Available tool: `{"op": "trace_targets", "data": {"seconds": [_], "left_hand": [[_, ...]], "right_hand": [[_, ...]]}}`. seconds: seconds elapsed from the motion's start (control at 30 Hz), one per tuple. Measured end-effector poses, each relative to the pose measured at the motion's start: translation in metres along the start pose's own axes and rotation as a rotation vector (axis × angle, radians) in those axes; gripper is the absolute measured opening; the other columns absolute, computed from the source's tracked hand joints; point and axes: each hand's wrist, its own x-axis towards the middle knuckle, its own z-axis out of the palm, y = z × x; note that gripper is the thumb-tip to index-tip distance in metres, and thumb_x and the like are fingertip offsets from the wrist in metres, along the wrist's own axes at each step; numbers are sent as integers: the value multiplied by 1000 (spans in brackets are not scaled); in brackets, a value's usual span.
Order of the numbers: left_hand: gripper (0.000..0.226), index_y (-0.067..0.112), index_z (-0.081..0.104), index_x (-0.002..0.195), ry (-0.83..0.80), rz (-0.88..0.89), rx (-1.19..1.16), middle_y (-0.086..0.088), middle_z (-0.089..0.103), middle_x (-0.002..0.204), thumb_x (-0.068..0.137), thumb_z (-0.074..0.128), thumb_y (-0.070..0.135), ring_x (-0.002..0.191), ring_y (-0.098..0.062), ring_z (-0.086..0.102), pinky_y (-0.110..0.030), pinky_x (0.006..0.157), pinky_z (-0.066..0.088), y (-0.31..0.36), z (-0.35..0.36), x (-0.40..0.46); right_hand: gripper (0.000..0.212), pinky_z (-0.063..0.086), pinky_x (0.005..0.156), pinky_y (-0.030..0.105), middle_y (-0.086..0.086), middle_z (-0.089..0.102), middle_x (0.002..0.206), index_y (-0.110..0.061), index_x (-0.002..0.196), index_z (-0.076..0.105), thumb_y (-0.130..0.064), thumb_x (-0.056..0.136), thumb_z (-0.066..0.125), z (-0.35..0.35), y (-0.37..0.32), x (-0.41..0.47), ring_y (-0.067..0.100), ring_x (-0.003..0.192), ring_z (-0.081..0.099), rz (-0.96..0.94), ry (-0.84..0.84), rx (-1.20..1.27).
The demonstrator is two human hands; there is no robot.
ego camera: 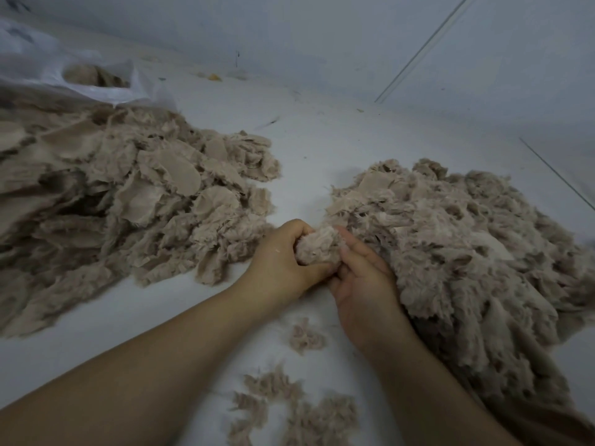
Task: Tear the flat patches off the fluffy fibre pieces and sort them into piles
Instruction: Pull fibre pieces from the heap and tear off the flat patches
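- Gripping one fluffy piece (317,246) between them: left hand (283,262), right hand (363,284), fingers curled, over the bench (161,304).
- Left pile (112,194) and right pile (467,252) flank the hands; right pile touches right hand.
- Loose tufts (289,410) near forearms; plastic bag (64,69) far left.

Both hands meet on one fluffy fibre piece (318,246), a tan tuft held just above the white surface (322,149). The left hand (280,262) curls round the tuft's left side, thumb underneath; the right hand (363,284) pinches its right and lower edge with bent fingers. Touching the right hand's outer side lies the right pile (467,252) of shaggy tan pieces. Well apart to the left of the grip spreads the left pile (128,201), showing many flat smooth patches. Nearer the person than the grip lie loose scraps (289,410). Far beyond the left pile sits a clear plastic bag (64,69) with tan material inside.
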Motion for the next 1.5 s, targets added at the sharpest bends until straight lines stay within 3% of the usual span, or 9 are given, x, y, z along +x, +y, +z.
{"op": "trace_targets", "data": {"seconds": [0.13, 0.3, 0.4, 0.67, 0.8, 0.97, 1.13, 1.23, 1.5], "left_hand": [[16, 6, 60, 81, 70, -21, -48, 8, 55, 54, 80, 77, 8, 43, -5, 50, -26, 41, 42, -6, 2, 3], [7, 0, 57, 93, 40, -27, -141, -22, 56, 67, 91, 63, 4, 48, -26, 52, -41, 40, 47, -5, -1, 4], [13, -6, 50, 101, 10, -45, -174, -35, 54, 75, 94, 58, 2, 48, -27, 55, -42, 41, 48, -4, -2, 5], [18, 3, 58, 81, 14, -36, -159, -7, 56, 52, 82, 76, 7, 43, -19, 54, -27, 38, 44, -2, 3, 2], [26, -18, 51, 78, 39, -24, -226, -28, 47, 54, 87, 68, 0, 41, -18, 46, -22, 39, 37, 2, 0, 1], [23, -15, 48, 82, 131, 20, -304, -20, 42, 61, 93, 61, 1, 52, -21, 37, -33, 48, 32, 6, -1, 0], [8, -5, 66, 87, 61, 63, -315, -16, 67, 71, 89, 60, -9, 61, -12, 61, -23, 58, 49, 9, -3, -2], [10, -12, 62, 83, -76, 105, -154, -32, 57, 77, 86, 67, -5, 67, -20, 50, -35, 62, 41, 11, -2, -5], [16, -5, 58, 77, -92, 86, -296, -12, 44, 85, 90, 53, -13, 74, -18, 46, -27, 69, 39, 15, -6, -4]], "right_hand": [[33, 59, 83, 31, 19, 70, 118, -13, 130, 59, -2, 102, 45, -1, 1, -1, 28, 107, 69, -17, -41, -38], [35, 58, 73, 26, 7, 72, 87, -25, 125, 63, -3, 102, 48, -5, 2, 0, 14, 78, 68, -81, -109, -154], [36, 53, 79, 29, 28, 67, 99, -31, 116, 67, -4, 101, 49, -3, 2, -3, 20, 85, 61, -88, -132, -204], [33, 58, 73, 27, 13, 77, 94, -25, 114, 65, -3, 103, 43, -3, 1, -2, 20, 81, 69, -64, -156, -141], [36, 59, 67, 26, 3, 74, 76, -25, 120, 61, 1, 102, 44, -2, 3, -1, 15, 73, 69, -78, -111, -157], [36, 54, 87, 32, 26, 66, 119, -10, 134, 59, 0, 102, 45, -2, 4, 1, 27, 103, 64, -39, -52, -107], [35, 58, 87, 29, 16, 71, 118, -5, 133, 58, -10, 99, 53, -2, 5, 1, 27, 109, 68, -59, -84, -83], [33, 55, 96, 33, 10, 72, 118, -14, 123, 63, -19, 91, 58, -1, 6, -1, 24, 113, 67, -90, -125, -101], [32, 58, 90, 31, 19, 67, 124, -3, 131, 59, -3, 103, 43, -2, 4, 2, 28, 115, 66, -41, -16, -66]]}}
